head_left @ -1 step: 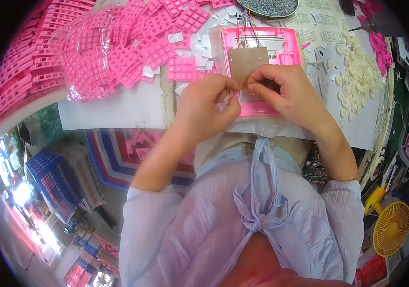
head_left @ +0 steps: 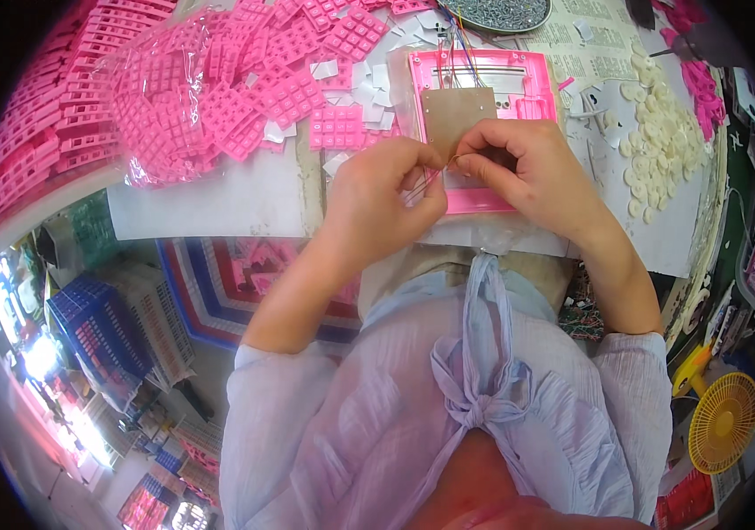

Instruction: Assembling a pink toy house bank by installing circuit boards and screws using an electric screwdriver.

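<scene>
In front of me on the table lies a pink plastic casing [head_left: 527, 71] with a brown circuit board [head_left: 457, 110] on it. Thin coloured wires [head_left: 463, 62] run from the board's far edge. My left hand [head_left: 377, 194], at the casing's near left corner, pinches some thin wires between thumb and forefinger. Against it, my right hand [head_left: 523, 172] pinches too, with its fingertips at the ends of those wires, over the board's near edge. The exact meeting point of the fingertips is too small to make out.
Pink keypad pieces [head_left: 284, 97] heap up at the left, some inside a clear plastic bag [head_left: 161, 115]. A round tray of screws [head_left: 497, 26] stands at the back. Cream-coloured round parts [head_left: 651, 155] lie at the right. Below are a striped crate [head_left: 192, 291] and a yellow fan [head_left: 724, 422].
</scene>
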`<move>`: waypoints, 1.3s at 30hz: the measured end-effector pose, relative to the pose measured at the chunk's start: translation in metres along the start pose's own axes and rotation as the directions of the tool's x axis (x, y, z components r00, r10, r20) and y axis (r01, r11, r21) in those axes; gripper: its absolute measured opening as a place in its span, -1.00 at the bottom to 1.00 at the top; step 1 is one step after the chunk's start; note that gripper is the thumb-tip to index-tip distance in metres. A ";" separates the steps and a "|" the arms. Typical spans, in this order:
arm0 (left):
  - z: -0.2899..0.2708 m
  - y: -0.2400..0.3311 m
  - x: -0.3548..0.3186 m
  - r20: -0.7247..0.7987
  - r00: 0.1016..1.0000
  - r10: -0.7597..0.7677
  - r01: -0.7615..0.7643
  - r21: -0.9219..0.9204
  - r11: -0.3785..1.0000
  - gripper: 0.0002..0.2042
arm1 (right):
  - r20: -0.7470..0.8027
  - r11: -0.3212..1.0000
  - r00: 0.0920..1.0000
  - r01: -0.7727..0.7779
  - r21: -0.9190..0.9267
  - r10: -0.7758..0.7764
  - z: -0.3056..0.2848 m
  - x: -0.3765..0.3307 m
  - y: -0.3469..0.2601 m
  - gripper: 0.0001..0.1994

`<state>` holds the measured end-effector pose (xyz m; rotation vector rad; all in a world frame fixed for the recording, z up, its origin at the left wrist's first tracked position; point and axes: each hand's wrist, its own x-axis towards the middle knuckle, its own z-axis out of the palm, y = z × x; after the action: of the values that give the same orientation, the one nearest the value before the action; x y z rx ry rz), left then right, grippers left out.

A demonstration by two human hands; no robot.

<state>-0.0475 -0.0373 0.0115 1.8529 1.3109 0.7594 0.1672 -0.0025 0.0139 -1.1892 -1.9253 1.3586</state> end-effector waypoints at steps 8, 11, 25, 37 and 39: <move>0.005 0.000 0.000 -0.031 0.999 0.037 -0.038 -0.014 0.999 -0.89 | 0.005 1.000 1.000 0.000 0.006 0.000 0.000 -0.001 0.001 -0.85; 0.005 0.003 0.001 -0.027 0.998 0.050 -0.050 0.006 0.999 -0.89 | -0.004 1.000 1.000 0.009 -0.002 -0.009 0.000 -0.001 0.001 -0.84; 0.011 0.000 -0.002 0.081 0.964 -0.252 0.262 -0.426 0.866 -0.94 | -0.228 0.978 0.958 0.140 -0.153 -0.173 0.017 -0.023 -0.014 -0.85; 0.006 0.008 0.007 0.115 0.978 -0.174 0.185 -0.090 0.979 -0.88 | -0.294 0.964 0.918 0.260 -0.057 -0.265 0.030 -0.035 0.007 -0.87; 0.001 0.007 0.013 0.214 0.942 -0.260 0.309 -0.244 0.919 -0.87 | -0.242 0.920 0.894 0.333 -0.205 -0.377 0.028 -0.034 0.006 -0.84</move>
<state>-0.0392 -0.0269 0.0171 1.4344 1.2553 0.5723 0.1643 -0.0452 0.0006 -0.9718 -1.9514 0.8135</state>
